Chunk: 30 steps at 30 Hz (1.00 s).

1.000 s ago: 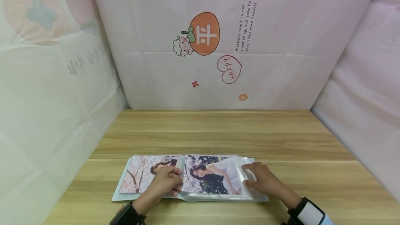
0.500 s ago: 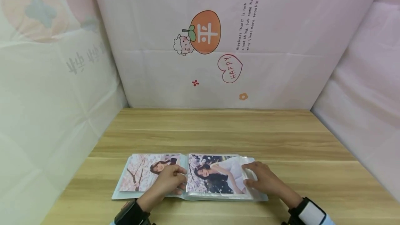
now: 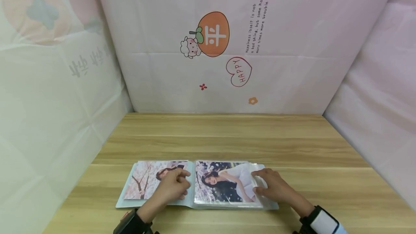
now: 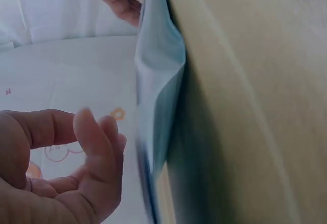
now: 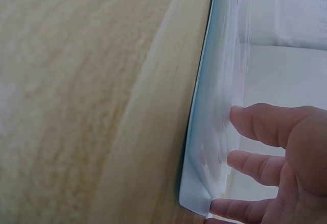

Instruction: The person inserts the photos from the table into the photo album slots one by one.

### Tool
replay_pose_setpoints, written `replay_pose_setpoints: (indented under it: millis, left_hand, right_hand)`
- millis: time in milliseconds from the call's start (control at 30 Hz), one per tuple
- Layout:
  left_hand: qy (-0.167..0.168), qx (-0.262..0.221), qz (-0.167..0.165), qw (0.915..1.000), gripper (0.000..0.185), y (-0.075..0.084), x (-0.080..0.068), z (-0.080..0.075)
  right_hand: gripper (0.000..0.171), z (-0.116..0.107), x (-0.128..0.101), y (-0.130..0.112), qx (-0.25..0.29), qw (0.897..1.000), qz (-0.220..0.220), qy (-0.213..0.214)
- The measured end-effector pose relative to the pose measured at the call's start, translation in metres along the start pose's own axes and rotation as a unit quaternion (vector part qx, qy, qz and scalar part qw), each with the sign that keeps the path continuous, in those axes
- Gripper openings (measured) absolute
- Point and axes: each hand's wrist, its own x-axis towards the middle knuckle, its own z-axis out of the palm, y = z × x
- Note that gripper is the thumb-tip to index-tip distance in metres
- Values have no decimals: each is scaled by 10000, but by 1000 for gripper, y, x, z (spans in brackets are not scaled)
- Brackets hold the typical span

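Observation:
An open photo album [image 3: 224, 183] lies flat near the front edge of the wooden table [image 3: 227, 136]. Each open page shows a portrait photo in a clear sleeve. My left hand [image 3: 172, 187] rests with loosely curled fingers on the left page [image 3: 143, 183], close to the spine. In the left wrist view that hand [image 4: 76, 168] holds nothing beside the album's pale blue cover edge [image 4: 158, 96]. My right hand [image 3: 273, 187] lies at the right edge of the sleeves. Its spread fingers [image 5: 276, 157] touch the stacked clear sleeves [image 5: 214, 132].
Cloth walls with cartoon prints [image 3: 211, 35] close in the table at the back and on both sides. Bare wood [image 3: 227, 136] stretches behind the album up to the back wall. Both wrists wear dark bands [image 3: 130, 223].
The right page has settled flat. My left hand reached to the spine, then slid slightly back to the left. The right hand has stayed at the right edge.

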Motion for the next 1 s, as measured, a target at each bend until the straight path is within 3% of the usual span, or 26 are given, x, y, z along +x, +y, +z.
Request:
replay_pose_setpoints:
  millis: [133, 300, 633, 800, 1000]
  left_hand:
    - [664, 656, 356, 9950, 28, 1, -1, -15]
    - [1172, 1306, 165, 9843, 33, -4, -5, -44]
    - [1009, 1619, -729, 9789, 49, -30, -24, -97]
    - [949, 1524, -1001, 9786, 53, -41, -30, -109]
    - [1037, 1697, -1051, 9744, 60, -44, -31, -114]
  right_hand:
    - [46, 1, 0, 2, 29, 10000, 3, -6]
    - [46, 2, 0, 2, 37, 10000, -8, -18]
    - [47, 3, 0, 3, 40, 9998, 219, -6]
    - [48, 2, 0, 2, 68, 9994, 341, -34]
    - [48, 2, -1, 0, 55, 9994, 351, -36]
